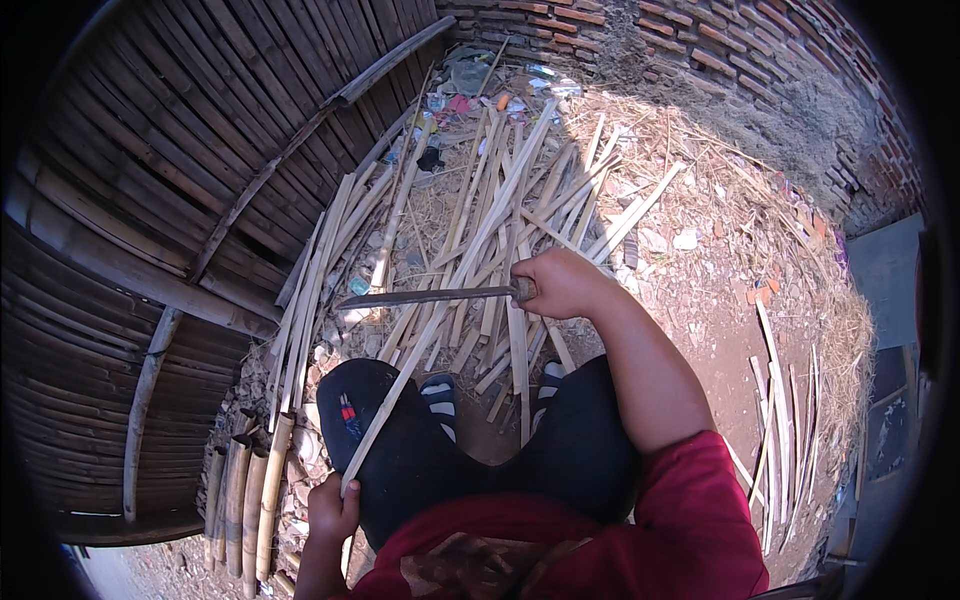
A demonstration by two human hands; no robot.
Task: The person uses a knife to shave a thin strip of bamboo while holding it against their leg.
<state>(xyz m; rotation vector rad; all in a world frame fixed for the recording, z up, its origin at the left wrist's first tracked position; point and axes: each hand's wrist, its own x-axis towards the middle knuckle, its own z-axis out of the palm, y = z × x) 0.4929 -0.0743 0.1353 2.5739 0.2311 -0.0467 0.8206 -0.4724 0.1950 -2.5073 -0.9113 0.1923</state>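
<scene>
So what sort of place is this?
Probably a rough outdoor work yard. Sunlight falls on the littered dirt ground, long pale strips lie heaped there, and a slatted wall and a brick wall stand around it.

dk knife (pixel 430 297) horiz., pale strip (pixel 393 400) diag.

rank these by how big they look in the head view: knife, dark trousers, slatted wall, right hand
1. Slatted wall
2. Dark trousers
3. Right hand and knife, unranked: the knife looks longer but much thinner, its handle partly covered.
</scene>
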